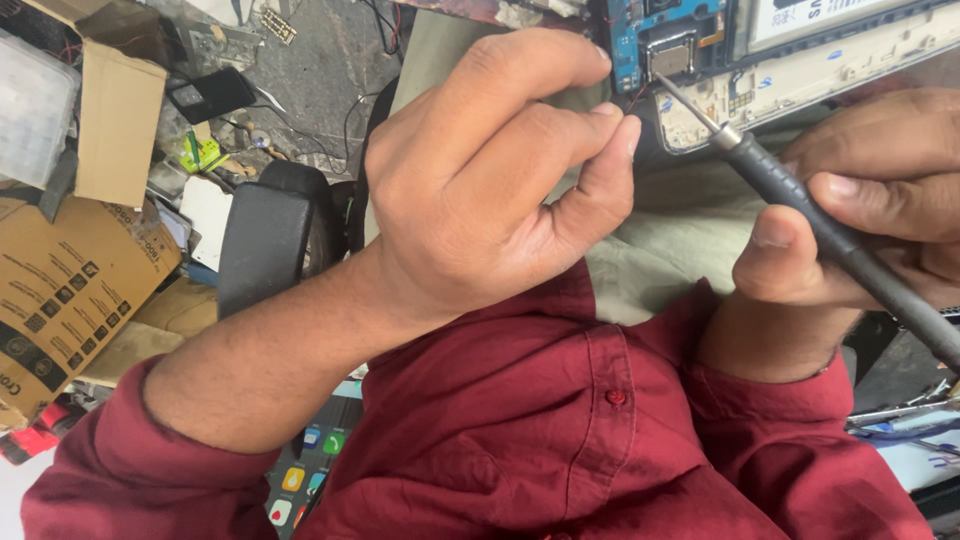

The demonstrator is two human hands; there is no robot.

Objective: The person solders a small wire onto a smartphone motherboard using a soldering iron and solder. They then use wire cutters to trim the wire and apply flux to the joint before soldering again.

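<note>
A person in a dark red shirt works on an opened phone at the top right of the frame, its blue circuit board laid bare beside the pale inner frame. The right hand, at the right edge, is closed around the dark handle of a soldering iron, thumb pressed along the grip, and the iron's thin metal tip reaches up and left to a metal part on the board's edge. The left hand, at centre frame, is curled nearly shut, thumb and forefinger pinched together just beside the board; a thin red wire shows at the fingertips, though whether the fingers actually grip it cannot be told. A greenish cloth lies under the phone and both hands. To the left, cardboard boxes crowd the edge of the frame, with a black padded object near them and small parts and wires scattered on the grey surface at the upper left. A second phone with a lit screen shows at the bottom, below the left forearm.
</note>
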